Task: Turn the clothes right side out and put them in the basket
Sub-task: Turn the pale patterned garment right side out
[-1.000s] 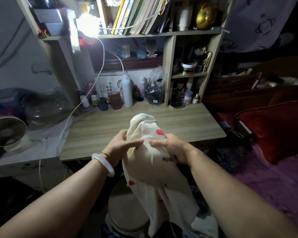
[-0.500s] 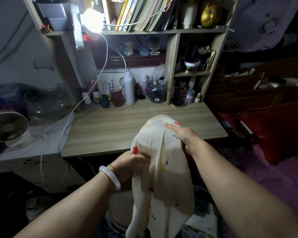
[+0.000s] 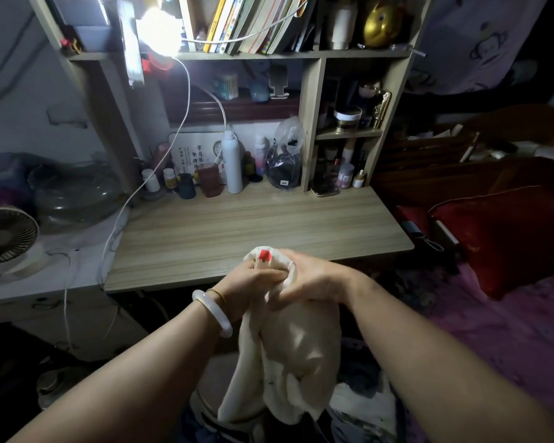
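Note:
A cream garment (image 3: 296, 353) with small red marks hangs in front of me, just before the desk's front edge. My left hand (image 3: 248, 278), with a white bangle on the wrist, grips its bunched top from the left. My right hand (image 3: 314, 276) grips the same bunched top from the right, the two hands touching. The cloth drops down between my forearms. Below it lie more clothes (image 3: 362, 407), dim and partly hidden. I cannot make out a basket.
A wooden desk (image 3: 253, 231) stands ahead, with bottles and jars along its back and shelves of books above. A small fan (image 3: 7, 235) sits at the left. At the right are a red cushion (image 3: 509, 238) and a purple bedcover (image 3: 493, 340).
My right hand came down from the raised top of the garment and met the left. Both now bunch the cloth's top together, and the garment hangs lower and more gathered.

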`<state>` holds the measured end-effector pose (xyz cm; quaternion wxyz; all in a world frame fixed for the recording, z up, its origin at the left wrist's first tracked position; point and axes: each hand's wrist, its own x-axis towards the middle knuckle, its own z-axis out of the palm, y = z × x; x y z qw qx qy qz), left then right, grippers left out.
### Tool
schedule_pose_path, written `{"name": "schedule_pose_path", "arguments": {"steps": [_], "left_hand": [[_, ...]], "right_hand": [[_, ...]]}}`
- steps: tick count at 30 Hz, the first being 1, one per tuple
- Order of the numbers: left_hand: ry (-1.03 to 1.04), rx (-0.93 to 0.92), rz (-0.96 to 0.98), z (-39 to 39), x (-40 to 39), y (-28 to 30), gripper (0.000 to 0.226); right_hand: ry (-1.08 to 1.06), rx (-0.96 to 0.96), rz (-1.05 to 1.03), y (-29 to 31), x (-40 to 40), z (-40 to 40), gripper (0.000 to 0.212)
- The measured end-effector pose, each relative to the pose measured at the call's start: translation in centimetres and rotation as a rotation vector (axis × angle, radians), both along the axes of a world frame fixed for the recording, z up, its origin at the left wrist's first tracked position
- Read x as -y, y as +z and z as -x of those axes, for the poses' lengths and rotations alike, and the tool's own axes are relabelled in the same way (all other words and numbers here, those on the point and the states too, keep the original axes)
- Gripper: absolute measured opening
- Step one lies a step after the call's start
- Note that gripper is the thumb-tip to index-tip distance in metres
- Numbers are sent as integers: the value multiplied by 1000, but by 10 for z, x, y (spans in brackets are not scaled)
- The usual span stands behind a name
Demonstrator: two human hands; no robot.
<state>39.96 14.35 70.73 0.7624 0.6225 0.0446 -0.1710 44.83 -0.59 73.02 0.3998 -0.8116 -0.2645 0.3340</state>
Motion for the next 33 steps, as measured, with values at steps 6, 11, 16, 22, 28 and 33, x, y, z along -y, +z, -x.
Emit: {"name": "schedule_pose_path", "arguments": {"steps": [6, 11, 16, 22, 28, 33], "left_hand": [[59, 4, -51, 1, -7, -14, 42], [-168, -116, -195, 11, -32, -32, 55], [-156, -108, -496, 21, -54, -56, 31], [433, -10, -913, 6, -59, -55, 11], [346, -476, -281, 18, -51, -56, 87], [208, -385, 521, 15, -37, -57, 61]], "right_hand": [[-324, 32, 46, -11, -1, -4, 40], [-442, -40, -11, -8, 8, -15, 31], [-388, -206, -136, -6, 29, -23, 33], [-473, -362, -277, -17, 48, -32, 37], [-563, -615, -515, -23, 54, -29, 45], [-594, -713, -618, -34, 64, -26, 28]]}}
